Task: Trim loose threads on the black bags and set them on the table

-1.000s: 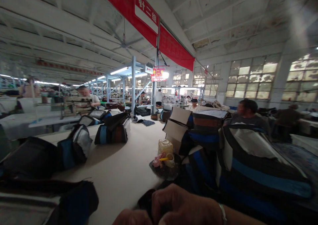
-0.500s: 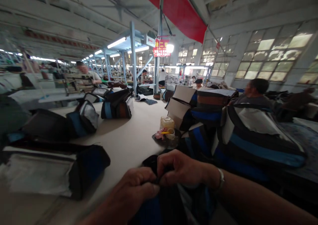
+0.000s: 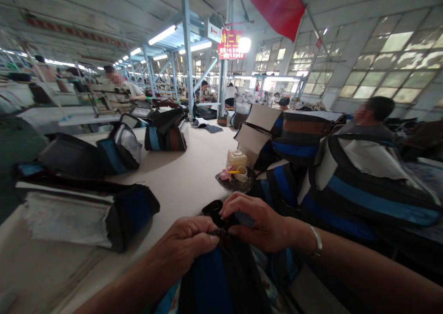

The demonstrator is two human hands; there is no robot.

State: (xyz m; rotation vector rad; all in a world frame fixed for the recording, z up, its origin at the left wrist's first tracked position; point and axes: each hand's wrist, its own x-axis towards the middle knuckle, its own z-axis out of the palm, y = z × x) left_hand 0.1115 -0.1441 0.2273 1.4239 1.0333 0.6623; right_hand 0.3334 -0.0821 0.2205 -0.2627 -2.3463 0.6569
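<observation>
A black and blue bag [image 3: 216,277] lies right in front of me at the near edge of the long pale table [image 3: 183,184]. My left hand [image 3: 187,242] is closed in a pinch on the bag's top edge. My right hand [image 3: 258,221], with a bracelet at the wrist, is closed on the same edge and on a black strap that loops up from it. The two hands nearly touch each other.
Several finished black, blue and white bags are stacked at the right [image 3: 346,184] and lie along the left [image 3: 90,208]. A small dark dish with a jar and scraps [image 3: 237,173] stands mid-table. A seated person [image 3: 374,115] is at the right, another person [image 3: 117,85] at the far left.
The view has tilted down, so both hands and the bag now show in full. The hands keep pinching the bag's top edge, and the black strap now shows above them.
</observation>
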